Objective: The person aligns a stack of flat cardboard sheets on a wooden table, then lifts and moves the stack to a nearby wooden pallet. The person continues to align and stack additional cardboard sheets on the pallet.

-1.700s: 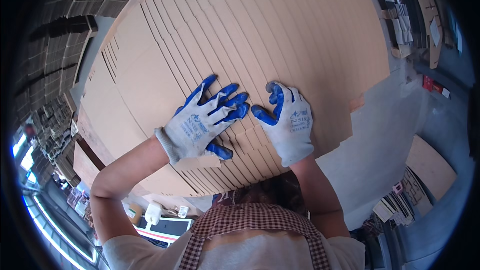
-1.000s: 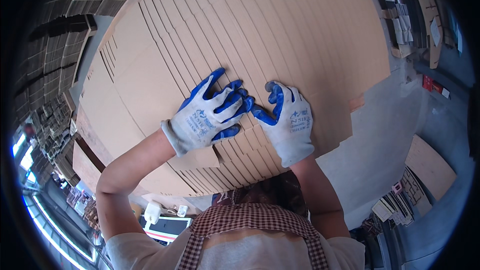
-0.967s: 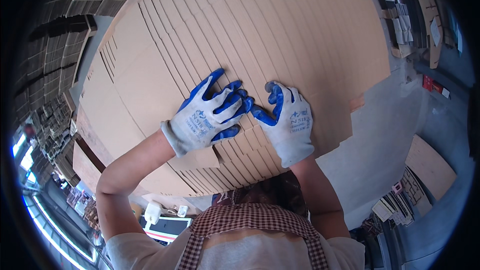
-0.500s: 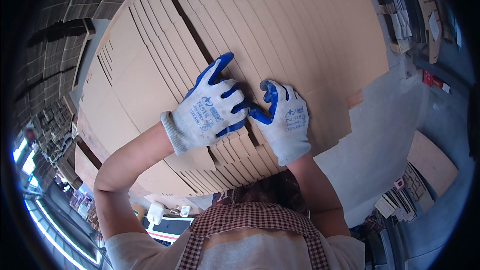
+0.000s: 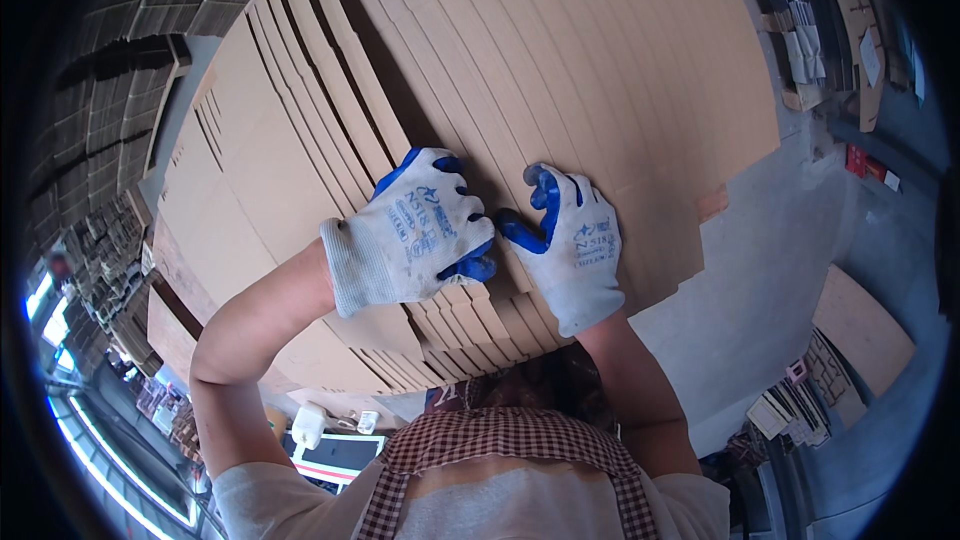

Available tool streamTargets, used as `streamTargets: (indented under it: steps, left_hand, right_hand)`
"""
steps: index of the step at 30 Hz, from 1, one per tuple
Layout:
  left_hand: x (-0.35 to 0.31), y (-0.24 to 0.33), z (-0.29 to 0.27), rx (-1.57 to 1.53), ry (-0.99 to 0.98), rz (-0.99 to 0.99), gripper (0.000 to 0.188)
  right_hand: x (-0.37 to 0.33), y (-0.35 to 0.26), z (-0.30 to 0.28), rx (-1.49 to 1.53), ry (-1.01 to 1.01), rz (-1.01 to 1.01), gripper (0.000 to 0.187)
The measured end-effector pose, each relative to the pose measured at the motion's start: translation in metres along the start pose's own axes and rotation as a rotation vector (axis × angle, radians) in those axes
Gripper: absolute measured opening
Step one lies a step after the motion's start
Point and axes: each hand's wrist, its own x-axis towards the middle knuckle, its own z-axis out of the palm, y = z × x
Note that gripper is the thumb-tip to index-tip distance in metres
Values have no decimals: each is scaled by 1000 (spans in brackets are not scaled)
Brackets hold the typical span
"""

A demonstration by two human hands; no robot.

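A broad spread of overlapping brown cardboard sheets (image 5: 620, 70) lies before me, their edges stepped in rows. Both my hands wear white knit gloves with blue-coated palms and fingers. My left hand (image 5: 420, 225) is closed, its fingers curled at the edge of a cardboard sheet (image 5: 345, 60) beside a dark gap; its fingertips are partly hidden. Just to its right, my right hand (image 5: 570, 240) rests on the sheets. Its fingers are bent and the thumb stands apart from them, with nothing visible between. The two hands are close but not touching.
Tall stacks of flat cardboard (image 5: 120, 130) stand at the left. More bundled pieces (image 5: 800, 40) sit at the far right, and a pile of flat pieces (image 5: 795, 405) is on the grey floor (image 5: 740, 270) lower right. A white container (image 5: 309, 425) stands near my left elbow.
My left hand's fingers have curled in from spread, and its thumb has drawn down. The gaps between the sheets at upper left have widened. My right hand has barely moved.
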Motion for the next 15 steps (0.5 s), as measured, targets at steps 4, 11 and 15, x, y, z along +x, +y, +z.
streamTargets:
  steps: [4, 11, 15]
  left_hand:
    - [2, -1, -1, -23, -64, -3, 49]
    - [12, -6, 21, -176, 7, -67, 36]
    - [30, -2, 10, 160, 133, -73, 15]
  right_hand:
    - [0, 2, 0, -3, -3, 9, 51]
    - [0, 1, -1, 22, -11, 4, 54]
    - [-1, 1, -3, 5, -30, 11, 57]
